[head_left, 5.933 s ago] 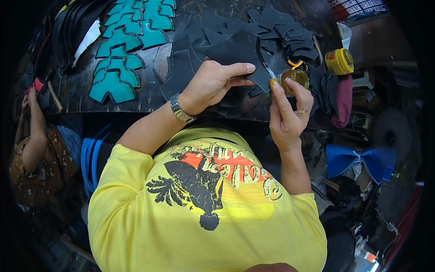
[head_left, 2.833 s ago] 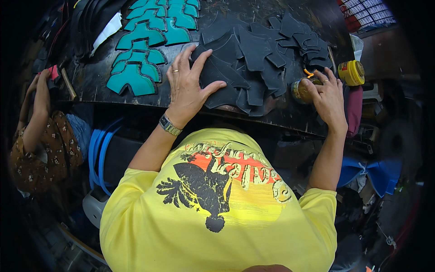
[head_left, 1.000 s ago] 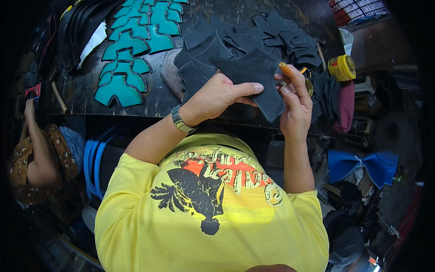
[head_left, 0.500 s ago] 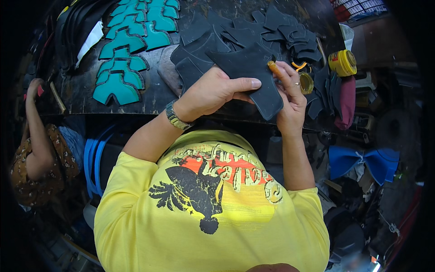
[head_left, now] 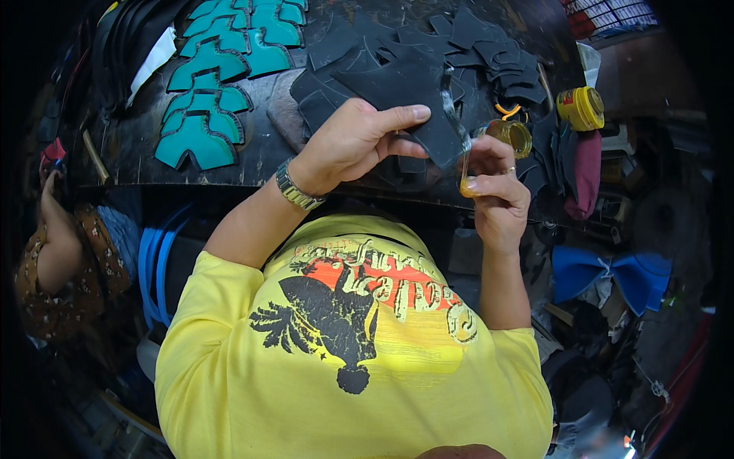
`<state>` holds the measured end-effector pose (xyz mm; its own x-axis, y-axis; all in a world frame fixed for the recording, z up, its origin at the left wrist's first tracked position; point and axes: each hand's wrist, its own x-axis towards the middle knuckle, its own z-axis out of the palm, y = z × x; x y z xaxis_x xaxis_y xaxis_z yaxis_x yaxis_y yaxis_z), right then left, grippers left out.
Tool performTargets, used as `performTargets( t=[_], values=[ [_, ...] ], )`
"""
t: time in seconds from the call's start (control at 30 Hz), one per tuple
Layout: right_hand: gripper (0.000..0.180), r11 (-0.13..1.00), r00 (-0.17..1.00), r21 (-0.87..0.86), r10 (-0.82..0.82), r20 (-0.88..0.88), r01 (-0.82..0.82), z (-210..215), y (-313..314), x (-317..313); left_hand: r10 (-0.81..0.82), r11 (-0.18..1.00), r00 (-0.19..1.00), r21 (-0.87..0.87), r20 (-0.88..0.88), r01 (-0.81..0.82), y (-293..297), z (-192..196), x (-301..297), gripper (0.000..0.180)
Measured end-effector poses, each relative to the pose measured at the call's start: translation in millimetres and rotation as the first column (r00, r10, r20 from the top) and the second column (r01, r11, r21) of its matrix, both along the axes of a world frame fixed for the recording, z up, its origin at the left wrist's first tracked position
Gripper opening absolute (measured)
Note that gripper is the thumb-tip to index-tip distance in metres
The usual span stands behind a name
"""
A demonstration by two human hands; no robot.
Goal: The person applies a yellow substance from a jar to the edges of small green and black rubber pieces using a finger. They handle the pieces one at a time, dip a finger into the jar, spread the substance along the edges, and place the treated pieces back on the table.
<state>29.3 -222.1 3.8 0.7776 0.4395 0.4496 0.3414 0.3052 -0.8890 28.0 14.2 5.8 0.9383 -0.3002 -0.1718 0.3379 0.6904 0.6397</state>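
My left hand (head_left: 363,141) pinches a black cut sheet piece (head_left: 409,96) between thumb and fingers, holding it above the table. A glossy, wet-looking strip, like clear glue, runs down the right edge of that piece. My right hand (head_left: 501,191) is closed on a short amber-orange stick (head_left: 466,187), just below the piece's lower right corner. A thin shiny strand stretches between the stick and that corner. Behind the right hand lies an open jar (head_left: 520,139) with amber contents. More black pieces (head_left: 497,57) are spread in an overlapping heap beyond my hands.
Teal cut pieces with dark edges (head_left: 199,141) lie in overlapping rows at left on the dark table (head_left: 267,168). A yellow tub (head_left: 581,109) and maroon cloth (head_left: 585,176) are at the right edge. Another person's arm (head_left: 57,229) reaches in at far left. Blue sheet material (head_left: 612,279) hangs at right.
My right hand has moved down along the piece's right edge with the stick, to its lower corner. The shiny strip now shows along that edge. My left hand has barely moved.
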Motion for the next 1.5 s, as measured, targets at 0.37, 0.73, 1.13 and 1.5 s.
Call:
performTargets(
  t=[0.37,0.73,1.13,1.5],
  values=[
    [0.039,0.686,0.756,-0.408,-0.326,0.568,0.602,24.0,8.3,-17.3,0.102,0.939,0.981,0.310,0.165,-0.150,-9.2,4.0,-3.7,0.022],
    [0.059,0.628,0.698,-0.417,-0.297,0.652,0.657,18.0,7.7,-6.9,0.111,0.950,0.986,0.279,0.123,-0.142,-11.0,-3.0,-2.4,0.023],
    [0.052,0.672,0.698,-0.393,-0.264,0.665,0.628,5.3,10.1,-9.9,0.145,0.984,0.989,0.098,0.020,-0.146,-11.2,-6.6,0.8,0.021],
    [0.085,0.958,0.944,-0.100,-0.281,-0.173,0.267,-7.0,31.9,-24.1,0.322,0.946,0.947,0.045,-0.003,-0.322,-18.2,0.8,1.2,0.019]
  ],
)
